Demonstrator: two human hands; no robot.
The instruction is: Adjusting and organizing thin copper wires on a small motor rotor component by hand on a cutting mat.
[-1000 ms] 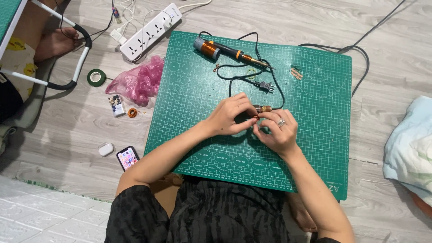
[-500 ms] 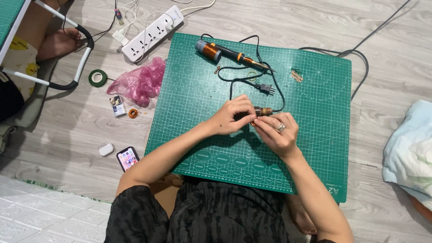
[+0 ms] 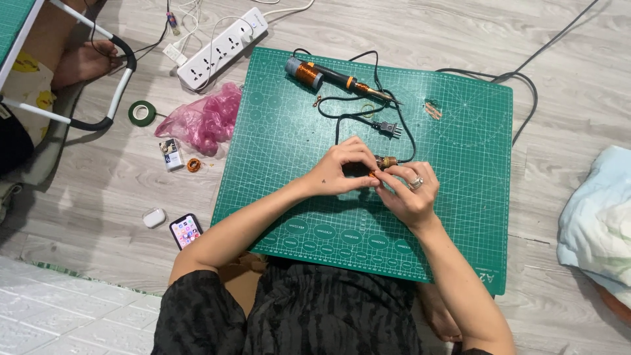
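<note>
**Floor bench, cutting mat — items on hand**

Grey wood-look flooring carries one green cutting mat (image 3: 460, 197), and you sit at its near edge.

- Hands, two. Your left hand (image 3: 342, 172) and right hand (image 3: 407, 194) meet over the middle of the mat, fingertips touching.
- Small copper-coloured part (image 3: 373, 173), one — pinched between the fingertips of both hands, just above the mat. Both sets of fingers are closed on it; a brass-coloured end (image 3: 388, 161) shows just beyond your right fingertips, joined to the black cord.
- Soldering iron (image 3: 348, 82), one, with orange-and-black handle, lying at the far side of the mat, well apart from your hands.
- Copper wire spool (image 3: 303, 72), one, at the iron's butt end.
- Black cord with two-pin plug (image 3: 388, 129), one, between iron and hands.
- Off the mat, left: one white power strip (image 3: 220, 49), one pink plastic bag (image 3: 204, 121), one green tape roll (image 3: 140, 112), one phone (image 3: 185, 230).
</note>
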